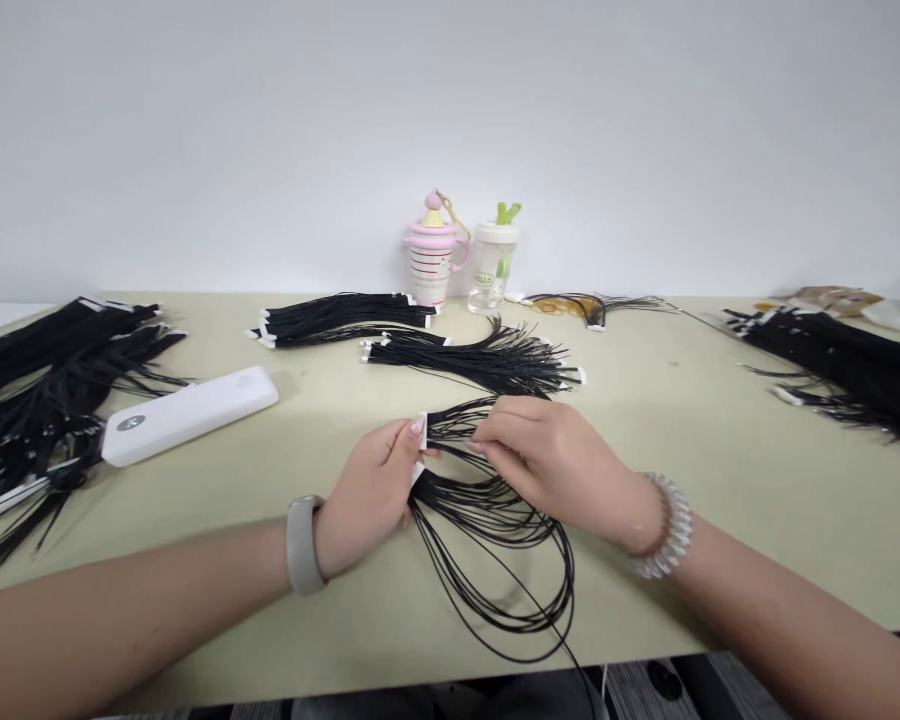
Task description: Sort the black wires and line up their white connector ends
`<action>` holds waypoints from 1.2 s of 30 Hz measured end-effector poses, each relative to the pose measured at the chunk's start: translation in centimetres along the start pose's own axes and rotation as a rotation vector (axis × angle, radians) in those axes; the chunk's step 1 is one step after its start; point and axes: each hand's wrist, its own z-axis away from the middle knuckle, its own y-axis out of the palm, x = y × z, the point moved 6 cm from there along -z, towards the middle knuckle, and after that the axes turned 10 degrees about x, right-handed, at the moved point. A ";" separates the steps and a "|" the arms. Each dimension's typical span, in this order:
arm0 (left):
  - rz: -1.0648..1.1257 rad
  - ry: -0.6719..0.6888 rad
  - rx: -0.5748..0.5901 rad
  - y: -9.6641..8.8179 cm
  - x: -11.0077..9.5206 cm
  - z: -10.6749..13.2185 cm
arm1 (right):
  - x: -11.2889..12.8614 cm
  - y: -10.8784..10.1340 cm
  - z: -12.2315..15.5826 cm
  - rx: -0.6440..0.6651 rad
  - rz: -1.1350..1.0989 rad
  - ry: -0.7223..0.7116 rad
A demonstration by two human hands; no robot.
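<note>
A bundle of thin black cords [495, 520] with white end tabs lies looped on the pale green table [720, 470] in front of me. My left hand [371, 495], with a grey band on the wrist, is closed on the white tabbed end of that bundle. Just right of it, my right hand [551, 460], wearing a white coil bracelet, pinches the cords, fingers closed. The loop of cords hangs down to the table's near edge.
More black cord bundles lie beyond my hands [487, 360], at the back [337, 318], far left [52, 370] and far right [847, 370]. A white power bank [187, 412] sits at left. A pink cup [431, 255] and a clear bottle [493, 260] stand by the wall.
</note>
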 end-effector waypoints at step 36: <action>-0.087 0.066 0.082 0.4 0.0 -0.1 | 1.4 1.7 -0.2 -0.052 0.260 -0.119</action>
